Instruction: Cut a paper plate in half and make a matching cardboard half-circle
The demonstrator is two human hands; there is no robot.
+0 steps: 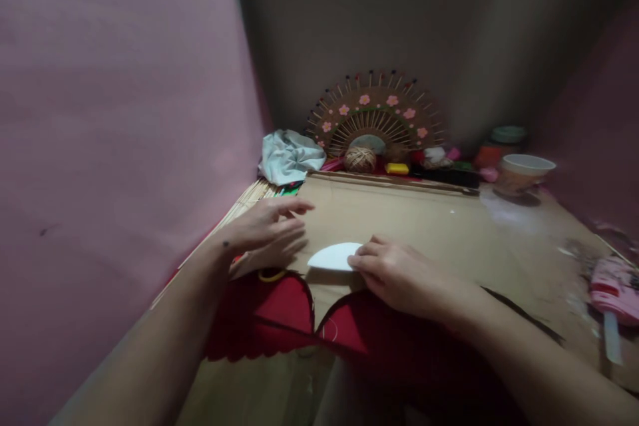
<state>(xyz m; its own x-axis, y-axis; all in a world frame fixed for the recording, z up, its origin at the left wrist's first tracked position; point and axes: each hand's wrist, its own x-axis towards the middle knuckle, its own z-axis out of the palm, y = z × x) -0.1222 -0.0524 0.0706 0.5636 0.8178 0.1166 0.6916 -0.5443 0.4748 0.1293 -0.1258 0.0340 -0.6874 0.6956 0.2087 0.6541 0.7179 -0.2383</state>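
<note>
In my right hand is a white piece with a curved upper edge and a pointed left tip, perhaps paper or card. Thumb and fingers pinch its right end just above the brown board. My left hand hovers to the left, apart from the white piece, with fingers stretched out and nothing in them. Below that hand a yellow curved handle or ring partly shows. Red fabric with dark curved edges lies along the near side of the board.
At the back stands a fan-shaped stick decoration with pink flowers, behind a twine ball. A pale crumpled cloth is back left. A plastic cup sits back right, and a pink glue gun lies at the right edge.
</note>
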